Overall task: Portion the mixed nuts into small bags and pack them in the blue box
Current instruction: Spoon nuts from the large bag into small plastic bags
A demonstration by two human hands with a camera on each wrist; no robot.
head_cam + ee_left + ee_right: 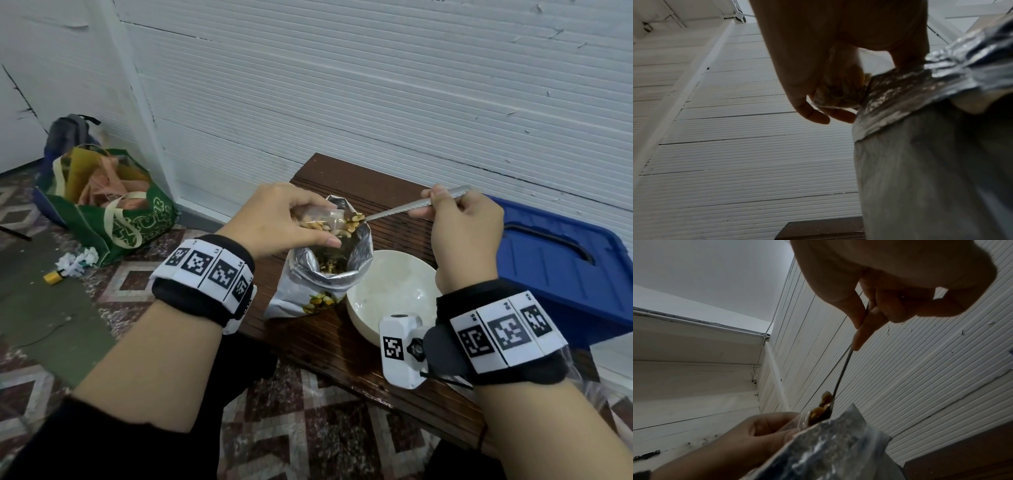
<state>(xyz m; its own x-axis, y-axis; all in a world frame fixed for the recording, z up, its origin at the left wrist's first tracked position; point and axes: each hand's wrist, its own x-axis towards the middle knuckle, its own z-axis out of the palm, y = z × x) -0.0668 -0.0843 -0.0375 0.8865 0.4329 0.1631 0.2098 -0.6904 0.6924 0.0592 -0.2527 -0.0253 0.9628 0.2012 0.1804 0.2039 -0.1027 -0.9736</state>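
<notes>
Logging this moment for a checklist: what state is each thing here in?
Small bag: held open by left hand, partly filled.
Spoon: loaded with nuts, gripped by right hand.
Foil nut pouch: open, upright.
White bowl: empty.
Blue box: lid on.

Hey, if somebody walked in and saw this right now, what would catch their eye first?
Probably the two hands meeting over the open foil nut bag on the wooden table: the right hand holds a spoon heaped with nuts at the mouth of a small clear bag gripped by the left hand. Next, the white bowl beside the foil bag, and the bright blue box at the far right.
</notes>
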